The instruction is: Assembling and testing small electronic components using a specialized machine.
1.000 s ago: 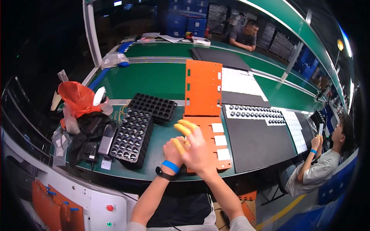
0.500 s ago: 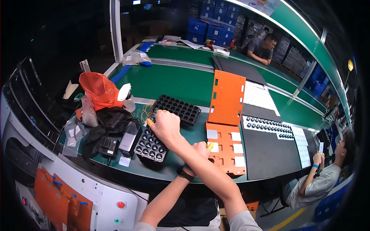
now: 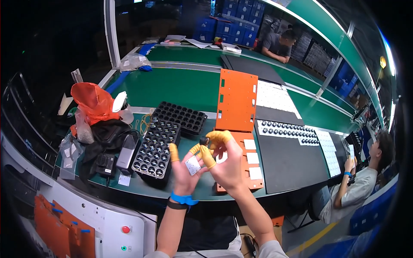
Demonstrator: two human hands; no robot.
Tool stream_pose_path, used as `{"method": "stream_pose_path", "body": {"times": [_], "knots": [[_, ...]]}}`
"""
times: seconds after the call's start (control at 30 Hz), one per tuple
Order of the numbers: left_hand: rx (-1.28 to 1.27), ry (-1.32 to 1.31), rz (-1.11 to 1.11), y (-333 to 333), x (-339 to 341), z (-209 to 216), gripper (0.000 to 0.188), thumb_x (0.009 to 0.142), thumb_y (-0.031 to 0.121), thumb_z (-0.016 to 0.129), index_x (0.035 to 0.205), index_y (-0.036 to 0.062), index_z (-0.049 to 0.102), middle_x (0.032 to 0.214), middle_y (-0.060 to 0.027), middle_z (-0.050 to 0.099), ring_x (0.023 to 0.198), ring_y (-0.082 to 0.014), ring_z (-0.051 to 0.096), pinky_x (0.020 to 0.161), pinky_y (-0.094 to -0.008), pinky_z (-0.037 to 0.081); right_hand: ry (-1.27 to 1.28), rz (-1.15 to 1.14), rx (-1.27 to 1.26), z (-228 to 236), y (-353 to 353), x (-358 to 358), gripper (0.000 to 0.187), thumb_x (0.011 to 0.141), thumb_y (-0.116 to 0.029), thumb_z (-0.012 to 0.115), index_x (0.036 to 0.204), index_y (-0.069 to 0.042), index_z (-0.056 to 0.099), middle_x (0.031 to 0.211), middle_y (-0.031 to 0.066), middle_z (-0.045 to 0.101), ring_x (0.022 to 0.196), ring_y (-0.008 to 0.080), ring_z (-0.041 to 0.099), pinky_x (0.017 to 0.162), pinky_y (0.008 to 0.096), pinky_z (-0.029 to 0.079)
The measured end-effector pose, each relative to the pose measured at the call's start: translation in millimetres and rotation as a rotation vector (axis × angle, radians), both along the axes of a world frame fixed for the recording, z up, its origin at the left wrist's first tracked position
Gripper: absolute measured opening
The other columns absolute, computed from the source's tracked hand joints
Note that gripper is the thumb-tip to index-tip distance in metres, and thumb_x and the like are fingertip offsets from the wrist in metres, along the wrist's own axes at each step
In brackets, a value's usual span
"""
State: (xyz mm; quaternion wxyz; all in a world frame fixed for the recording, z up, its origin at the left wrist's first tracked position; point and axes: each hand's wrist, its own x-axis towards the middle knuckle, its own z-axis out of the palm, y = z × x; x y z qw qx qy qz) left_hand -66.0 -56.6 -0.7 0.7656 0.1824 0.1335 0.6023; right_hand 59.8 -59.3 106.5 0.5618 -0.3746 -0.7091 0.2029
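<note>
In front of me, my left hand (image 3: 184,174) is palm up with a white square board (image 3: 192,165) lying on its fingers. Yellow finger cots cover the fingertips of both hands. My right hand (image 3: 226,160) pinches a small black lens-like part (image 3: 204,141) just above the board. To the left of my hands stands a black tray (image 3: 150,173) filled with rows of glossy round black parts. On the right, partly behind my right hand, an orange fixture base (image 3: 241,182) carries several white square boards, and its orange lid (image 3: 237,101) stands raised.
Another black tray (image 3: 200,115) sits behind the filled one. A silver-grey box (image 3: 127,151) and an orange bag (image 3: 95,103) are at the left. A dark mat (image 3: 292,161) bears white strips with round parts. One person (image 3: 357,180) sits at the right; another (image 3: 277,46) leans across the far side.
My arms were crossed, right hand at the filled tray and left hand at the fixture. They have uncrossed and come together, now holding the white board and the black part.
</note>
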Motion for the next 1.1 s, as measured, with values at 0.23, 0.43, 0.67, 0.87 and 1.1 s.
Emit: {"method": "stream_pose_path", "body": {"times": [0.23, 0.43, 0.67, 0.87, 1.1], "knots": [[0.04, -0.461, -0.166, -17.7, 21.6, 36.2, 0.116, 0.085, 0.09, 0.036, 0.162, 0.0047, 0.021, 0.158, -0.0291, 0.035, 0.147, -0.0419, 0.035, 0.116, -0.051, 0.035, -0.127, 0.174, -0.339, -39.9, -16.8, 44.4, 0.025, 0.085, -0.011, 0.079, 0.105, 0.001, 0.07, 0.075, 0.0021, 0.062, 0.058, 0.0077, 0.053, 0.053, 0.0249, 0.044], [0.039, -0.251, 0.069, -24.0, 39.5, 39.6, 0.117, 0.084, 0.088, 0.044, 0.163, 0.0054, 0.02, 0.166, -0.0242, 0.02, 0.154, -0.0415, 0.023, 0.121, -0.057, 0.027, -0.081, 0.231, -0.416, -44.3, -22.9, 58.7, 0.027, 0.09, -0.01, 0.076, 0.115, 0.002, 0.071, 0.079, 0.0011, 0.065, 0.066, 0.0042, 0.056, 0.059, 0.0218, 0.045], [-0.104, -0.174, 0.081, -34.0, 46.5, 41.7, 0.11, 0.09, 0.085, 0.038, 0.162, 0.0033, 0.021, 0.163, -0.0254, 0.027, 0.151, -0.0409, 0.03, 0.121, -0.0565, 0.028, -0.036, 0.347, -0.303, -60.6, -16.5, 67.1, 0.031, 0.09, -0.008, 0.076, 0.119, -0.001, 0.072, 0.079, 0.004, 0.067, 0.064, 0.0097, 0.059, 0.059, 0.027, 0.048], [-0.117, 0.022, 0.139, -36.1, 44.7, 42.3, 0.099, 0.096, 0.08, 0.03, 0.161, 0.0062, 0.021, 0.16, -0.0245, 0.031, 0.141, -0.037, 0.045, 0.117, -0.0481, 0.038, -0.372, 0.208, 0.212, -54.8, -17.6, 62.3, 0.037, 0.078, -0.004, 0.078, 0.115, -0.008, 0.075, 0.065, 0.0058, 0.054, 0.056, 0.0245, 0.056, 0.051, 0.0358, 0.046], [-0.103, 0.186, 0.233, -32.5, 53.3, 38.8, 0.092, 0.1, 0.075, 0.027, 0.159, 0.0054, 0.026, 0.154, -0.0222, 0.041, 0.13, -0.0341, 0.054, 0.113, -0.046, 0.043, -0.411, 0.116, 0.259, -71.9, -19.1, 57.8, 0.038, 0.073, -0.006, 0.081, 0.11, -0.007, 0.077, 0.066, 0.0047, 0.055, 0.057, 0.0228, 0.059, 0.051, 0.0361, 0.046]]}}
